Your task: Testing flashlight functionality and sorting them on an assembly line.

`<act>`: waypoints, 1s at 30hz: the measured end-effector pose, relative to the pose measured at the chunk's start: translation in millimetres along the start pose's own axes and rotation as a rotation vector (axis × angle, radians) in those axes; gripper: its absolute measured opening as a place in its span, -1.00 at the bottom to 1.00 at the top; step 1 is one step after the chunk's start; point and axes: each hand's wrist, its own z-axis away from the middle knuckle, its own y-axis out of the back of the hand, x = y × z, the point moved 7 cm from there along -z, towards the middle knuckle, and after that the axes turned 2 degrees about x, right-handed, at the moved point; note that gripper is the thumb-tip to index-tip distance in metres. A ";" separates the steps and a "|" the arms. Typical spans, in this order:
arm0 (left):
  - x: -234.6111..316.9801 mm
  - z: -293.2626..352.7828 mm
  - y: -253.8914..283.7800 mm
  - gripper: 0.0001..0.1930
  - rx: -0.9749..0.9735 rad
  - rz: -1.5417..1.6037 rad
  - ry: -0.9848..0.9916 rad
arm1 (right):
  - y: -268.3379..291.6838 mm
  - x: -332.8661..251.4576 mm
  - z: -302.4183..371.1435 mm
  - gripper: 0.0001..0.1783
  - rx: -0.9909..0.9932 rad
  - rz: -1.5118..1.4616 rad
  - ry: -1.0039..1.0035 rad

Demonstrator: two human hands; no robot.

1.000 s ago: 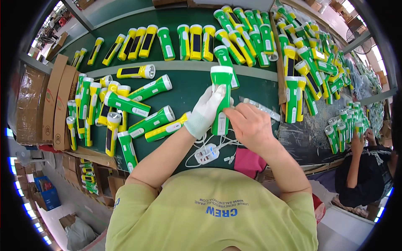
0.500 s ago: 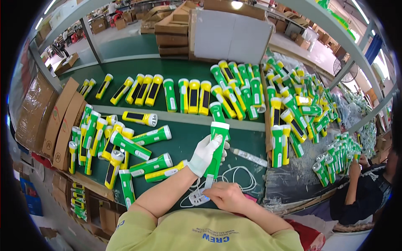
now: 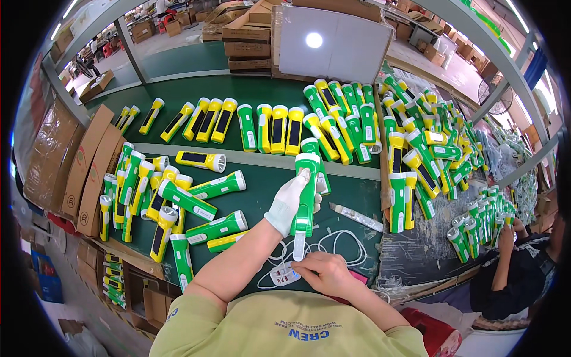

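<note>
My left hand (image 3: 286,205), in a white glove, is wrapped round a green flashlight (image 3: 305,199) with its head pointing away from me. A narrow pale tab (image 3: 298,245) sticks out of the flashlight's near end. My bare right hand (image 3: 327,272) has its fingers curled, the tips pinched at the tab's lower end; whether they grip it cannot be made out. Beneath lies a white power strip (image 3: 284,274) with a looped white cable (image 3: 352,245). A bright round spot (image 3: 314,40) shows on the white board (image 3: 333,59). Just beyond the held flashlight lies another green flashlight (image 3: 323,183).
Green and yellow flashlights (image 3: 220,228) lie at the left, and a row (image 3: 278,130) stands across the back. A utility knife (image 3: 357,218) lies right of my hands. Flashlights are heaped (image 3: 437,143) at the right, near a co-worker's arm (image 3: 504,250). Cardboard boxes (image 3: 89,172) edge the left side.
My left hand has tilted the flashlight and drawn it slightly nearer. The pale tab now shows more fully. A bright spot has appeared on the white board; earlier one showed higher up.
</note>
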 end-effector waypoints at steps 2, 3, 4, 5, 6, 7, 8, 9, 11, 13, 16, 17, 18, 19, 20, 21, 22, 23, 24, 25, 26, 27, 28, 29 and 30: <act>-2.9 -4.2 5.7 -0.62 -0.016 -0.014 -0.001 | -0.2 2.5 -1.4 -0.92 0.008 0.006 -0.032; -4.5 -6.4 9.6 -0.63 -0.032 -0.023 -0.003 | -2.2 8.7 -0.6 -0.92 0.002 0.012 -0.038; -3.2 -1.0 7.5 -0.65 0.001 -0.069 0.003 | -3.2 11.1 3.5 -0.90 0.010 0.046 -0.021; -2.7 1.1 7.1 -0.65 -0.045 -0.118 0.039 | -3.0 12.6 3.7 -0.89 0.016 0.078 -0.005; 1.1 7.9 6.0 -0.65 -0.054 -0.173 -0.010 | -1.0 5.4 2.5 -0.93 0.040 0.057 0.013; 6.4 13.8 1.6 -0.65 -0.074 -0.239 -0.076 | 0.2 3.0 3.0 -0.93 0.053 0.027 0.038; 7.5 19.9 -0.3 -0.68 -0.126 -0.248 -0.125 | 0.4 0.2 5.0 -0.92 0.067 -0.002 0.064; 12.2 24.4 -4.8 -0.70 -0.120 -0.253 -0.172 | 1.4 -0.4 1.0 -0.85 0.069 -0.065 0.069; 9.9 30.9 -6.5 -0.72 -0.119 -0.266 -0.199 | -0.8 -2.0 -0.5 -0.77 0.067 -0.147 0.043; 9.7 35.8 -6.3 -0.71 -0.096 -0.294 -0.260 | -0.7 2.3 -3.6 -0.80 0.049 -0.250 -0.094; 6.0 40.7 -9.2 -0.66 -0.157 -0.341 -0.284 | -12.5 27.5 6.8 -0.80 0.029 -0.507 -0.507; 3.7 41.5 -12.7 -0.63 -0.231 -0.338 -0.288 | -16.9 39.0 9.7 -0.79 0.164 -0.693 -0.507; -8.8 42.3 -12.8 -0.46 -0.360 -0.287 -0.150 | -12.9 50.2 9.7 -0.82 0.253 -0.826 -0.604; -9.7 46.1 -8.6 -0.46 -0.373 -0.273 -0.112 | -6.4 60.6 13.0 -0.85 0.289 -1.012 -0.779; -11.4 48.6 -6.1 -0.45 -0.386 -0.258 -0.074 | 7.4 65.5 9.0 -0.87 0.420 -1.168 -0.724; -16.3 42.5 2.9 -0.47 -0.394 -0.115 -0.130 | 23.0 71.2 7.5 -0.86 0.522 -1.086 -0.767; -15.9 47.4 -0.5 -0.48 -0.413 -0.077 -0.089 | 36.5 70.7 3.0 -0.83 0.452 -1.071 -0.694; -16.7 55.0 -3.1 -0.48 -0.430 -0.038 -0.046 | 46.8 63.1 0.7 -0.84 0.393 -0.933 -0.674; -32.7 53.0 13.1 -0.49 -0.391 -0.023 0.001 | 52.6 50.6 -5.9 -0.84 0.363 -0.889 -0.574; -48.2 55.6 20.1 -0.49 -0.347 0.007 0.134 | 56.1 38.6 -9.3 -0.84 0.333 -0.844 -0.481; -61.9 60.7 25.6 -0.48 -0.300 0.039 0.265 | 57.8 29.3 -12.8 -0.84 0.305 -0.802 -0.444; -64.9 67.2 15.4 -0.47 -0.214 0.181 0.258 | 57.8 21.6 -16.6 -0.85 0.318 -0.714 -0.404; -66.8 79.9 2.6 -0.46 -0.221 0.390 0.369 | 58.4 15.0 -19.2 -0.86 0.334 -0.624 -0.364; -68.8 91.4 -8.6 -0.45 -0.226 0.602 0.477 | 58.0 13.6 -19.4 -0.87 0.325 -0.572 -0.349; -67.2 92.1 -8.5 -0.37 -0.199 0.389 0.364 | 55.3 14.2 -21.4 -0.87 0.322 -0.575 -0.357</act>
